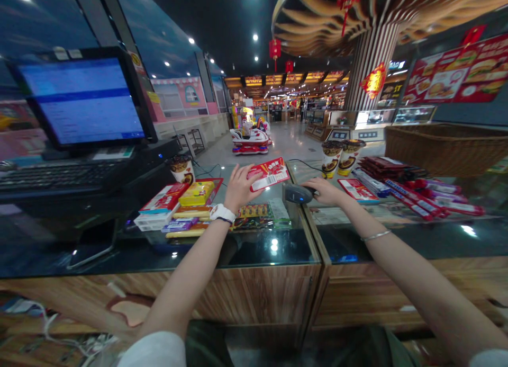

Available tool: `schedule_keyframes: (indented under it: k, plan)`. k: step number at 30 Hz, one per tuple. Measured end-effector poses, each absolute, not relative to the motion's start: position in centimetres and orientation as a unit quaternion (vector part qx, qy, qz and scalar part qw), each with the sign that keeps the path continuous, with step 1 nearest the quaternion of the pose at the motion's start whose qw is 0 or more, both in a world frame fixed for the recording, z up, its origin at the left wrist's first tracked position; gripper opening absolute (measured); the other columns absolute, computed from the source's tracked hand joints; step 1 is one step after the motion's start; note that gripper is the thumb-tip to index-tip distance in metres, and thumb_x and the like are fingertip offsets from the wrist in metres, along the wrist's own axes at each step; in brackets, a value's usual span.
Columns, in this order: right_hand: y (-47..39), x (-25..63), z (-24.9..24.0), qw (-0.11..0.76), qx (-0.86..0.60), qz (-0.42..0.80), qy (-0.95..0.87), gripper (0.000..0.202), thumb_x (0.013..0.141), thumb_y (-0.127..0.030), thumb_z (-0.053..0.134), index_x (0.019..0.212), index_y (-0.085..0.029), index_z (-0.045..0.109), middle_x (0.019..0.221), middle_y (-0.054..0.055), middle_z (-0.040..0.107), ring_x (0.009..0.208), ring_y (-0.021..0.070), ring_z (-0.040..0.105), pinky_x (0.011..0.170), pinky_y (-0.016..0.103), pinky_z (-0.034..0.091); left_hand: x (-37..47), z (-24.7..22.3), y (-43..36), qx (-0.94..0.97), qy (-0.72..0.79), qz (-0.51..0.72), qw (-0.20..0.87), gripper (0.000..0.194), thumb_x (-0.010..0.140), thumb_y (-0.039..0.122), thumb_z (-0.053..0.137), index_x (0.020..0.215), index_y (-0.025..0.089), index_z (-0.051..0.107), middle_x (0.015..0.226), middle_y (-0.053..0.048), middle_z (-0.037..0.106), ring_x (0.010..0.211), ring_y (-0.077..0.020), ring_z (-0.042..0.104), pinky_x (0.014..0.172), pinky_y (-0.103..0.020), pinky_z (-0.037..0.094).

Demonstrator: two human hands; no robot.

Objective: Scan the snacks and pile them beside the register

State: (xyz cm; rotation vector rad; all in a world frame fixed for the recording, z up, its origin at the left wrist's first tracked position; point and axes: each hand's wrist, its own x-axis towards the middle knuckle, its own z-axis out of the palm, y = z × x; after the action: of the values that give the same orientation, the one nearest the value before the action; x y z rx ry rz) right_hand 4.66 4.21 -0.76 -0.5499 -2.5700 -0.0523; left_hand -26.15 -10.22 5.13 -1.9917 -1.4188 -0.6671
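My left hand [237, 189] grips a red snack box [270, 174] by its left end, tilted above the glass counter with a barcode facing me. In my right hand [326, 192] is a dark barcode scanner [298, 194], its blue light lit, close to the box's right end. Left of my left hand lie stacked red-and-white boxes [163, 197], a yellow box [197, 193] and several flat snack packs [186, 223]. Another red box [357, 190] rests right of my right hand, near two printed snack cups [332, 158].
A monitor [81, 99] and keyboard [43, 173] stand at left, with a phone [93, 242] in front. To the right are purple and red snack packs [448, 195], dark red packets [387, 168] and a wicker basket [448, 147]. The counter's wooden edge [273, 271] runs before me.
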Motion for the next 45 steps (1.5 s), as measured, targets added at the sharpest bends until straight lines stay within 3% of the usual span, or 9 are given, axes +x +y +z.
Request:
schedule_keyframes:
  k: [4,9,19,28,34,40,45]
  plan:
    - [2.5,4.3,0.8,0.323,-0.193,-0.032,-0.926,0.052,0.076,-0.013,0.056,0.128,-0.018,0.06,0.119,0.014,0.067,0.108,0.0304,0.061,0.094,0.045,0.046,-26.6,4.8,-9.8,-0.736,-0.543,-0.258,0.309,0.046,0.084,0.043,0.067,0.126,0.024,0.065,0.143,-0.013,0.054,0.13,-0.03,0.051,0.119,-0.056,0.027]
    - [0.2,3.3,2.2,0.36,-0.211,0.02,-0.908,0.034,0.08,-0.027,0.062,0.113,-0.019,0.063,0.105,0.01,0.068,0.096,0.0285,0.064,0.08,0.037,0.05,-26.8,4.5,-9.5,-0.727,-0.546,-0.263,0.324,0.045,0.083,0.043,0.068,0.124,0.024,0.067,0.141,-0.014,0.055,0.13,-0.0312,0.051,0.119,-0.058,0.027]
    - [-1.7,2.3,2.4,0.268,-0.286,-0.02,-0.92,0.033,0.075,-0.025,0.066,0.108,-0.021,0.062,0.11,0.007,0.064,0.092,0.0244,0.065,0.072,0.03,0.048,-27.3,3.9,-9.1,-0.73,-0.545,-0.242,0.332,0.041,0.085,0.039,0.067,0.122,0.024,0.067,0.141,-0.015,0.054,0.131,-0.0312,0.049,0.119,-0.057,0.028]
    - [-2.3,2.4,2.8,0.281,-0.275,-0.009,-0.919,0.032,0.077,-0.025,0.064,0.109,-0.022,0.062,0.114,0.007,0.063,0.094,0.0236,0.065,0.072,0.03,0.049,-27.6,3.5,-8.9,-0.728,-0.552,-0.24,0.328,0.042,0.079,0.037,0.075,0.117,0.023,0.068,0.143,-0.015,0.052,0.132,-0.0322,0.048,0.12,-0.057,0.027]
    - [-2.5,2.5,3.1,0.264,-0.289,-0.022,-0.92,0.029,0.078,-0.026,0.063,0.106,-0.022,0.062,0.111,0.006,0.064,0.092,0.0231,0.066,0.072,0.029,0.048,-27.5,3.7,-9.0,-0.725,-0.556,-0.244,0.326,0.041,0.084,0.037,0.069,0.123,0.024,0.067,0.144,-0.013,0.053,0.133,-0.0303,0.048,0.12,-0.056,0.026]
    - [-2.6,2.4,3.2,0.252,-0.295,-0.03,-0.921,0.036,0.078,-0.025,0.063,0.114,-0.022,0.062,0.115,0.007,0.067,0.097,0.0247,0.066,0.074,0.029,0.048,-27.4,3.8,-9.1,-0.724,-0.562,-0.245,0.315,0.043,0.083,0.038,0.07,0.124,0.025,0.066,0.145,-0.013,0.052,0.134,-0.0299,0.047,0.121,-0.056,0.024]
    - [-2.2,2.4,2.9,0.231,-0.316,-0.028,-0.92,0.044,0.081,-0.027,0.062,0.124,-0.02,0.058,0.103,0.009,0.074,0.093,0.0288,0.069,0.075,0.032,0.047,-27.2,3.7,-9.1,-0.721,-0.559,-0.244,0.329,0.042,0.083,0.04,0.07,0.122,0.025,0.067,0.142,-0.013,0.054,0.131,-0.0289,0.05,0.12,-0.054,0.026]
